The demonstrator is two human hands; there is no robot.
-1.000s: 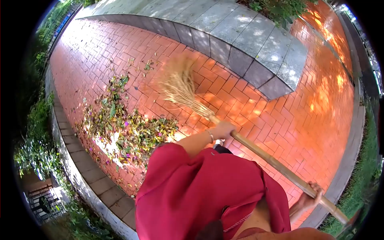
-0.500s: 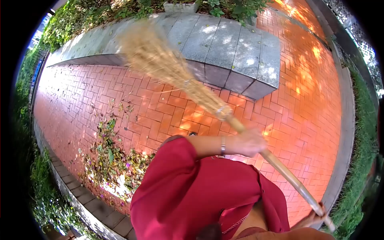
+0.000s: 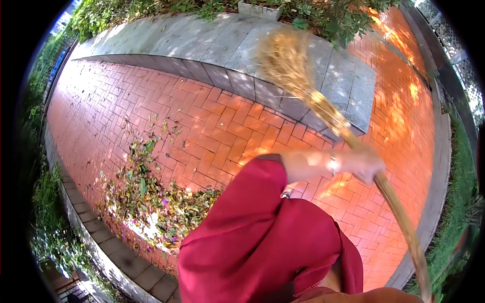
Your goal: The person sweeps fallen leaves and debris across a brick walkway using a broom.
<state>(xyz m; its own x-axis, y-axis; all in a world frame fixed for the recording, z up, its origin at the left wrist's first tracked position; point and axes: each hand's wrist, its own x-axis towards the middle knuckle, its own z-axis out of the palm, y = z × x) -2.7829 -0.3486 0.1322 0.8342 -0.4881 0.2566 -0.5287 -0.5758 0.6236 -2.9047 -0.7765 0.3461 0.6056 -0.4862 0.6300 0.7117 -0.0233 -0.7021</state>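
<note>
My left hand is wrapped around the wooden handle of a straw broom, just below where the bristles are bound. A band circles the left wrist, and a dark red sleeve covers the upper arm. Up and to the left of that hand, the broom's bristle head is raised in front of the grey stone ledge and blurred at its tip. The handle runs down to the lower right edge of the view. My right hand is out of the picture there.
A heap of dry leaves with a few purple petals lies on the red brick paving, at left. Behind stands a low stone ledge with plants and a planter. A curb borders the left, grass the right.
The broom head has swung to the right along the ledge, and my left hand has moved right with the handle. My right hand, visible at the handle's lower end before, has left the view.
</note>
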